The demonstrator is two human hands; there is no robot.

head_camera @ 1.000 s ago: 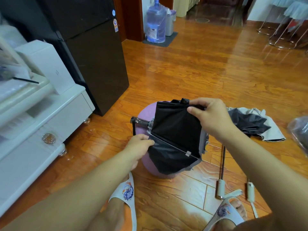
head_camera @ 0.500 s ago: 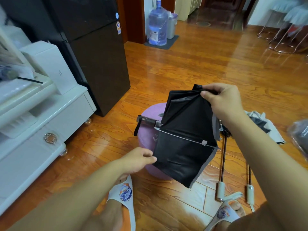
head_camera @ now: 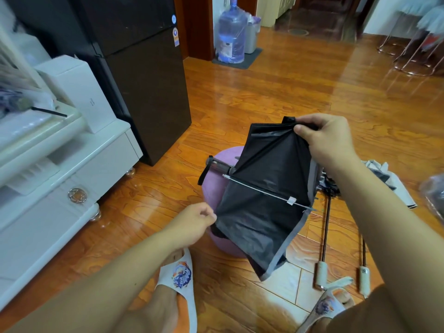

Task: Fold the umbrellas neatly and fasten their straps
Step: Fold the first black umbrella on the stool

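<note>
A black folding umbrella (head_camera: pixel 266 188) with grey trim hangs over a purple stool (head_camera: pixel 216 188). One metal rib crosses its loose canopy. Its dark handle with a wrist strap (head_camera: pixel 211 168) points left. My right hand (head_camera: pixel 324 138) pinches the top of the canopy and holds it up. At the lower left edge of the fabric, my left hand (head_camera: pixel 194 222) pinches the cloth. Two other umbrellas lie on the floor at right, with cream handles (head_camera: pixel 320 275) (head_camera: pixel 364 277) toward me and their canopies (head_camera: pixel 389 179) partly hidden behind my right arm.
A black fridge (head_camera: pixel 144 80) stands at the left, with a white cabinet (head_camera: pixel 60 179) beside it. A water jug (head_camera: pixel 231 37) stands at the far doorway. My slippered feet (head_camera: pixel 180 280) rest on the wooden floor. A plastic bag (head_camera: pixel 434 195) lies at the right edge.
My right hand has lifted the canopy's top upward, so the fabric now hangs stretched. My left hand slid down from the rib to the lower left edge of the cloth.
</note>
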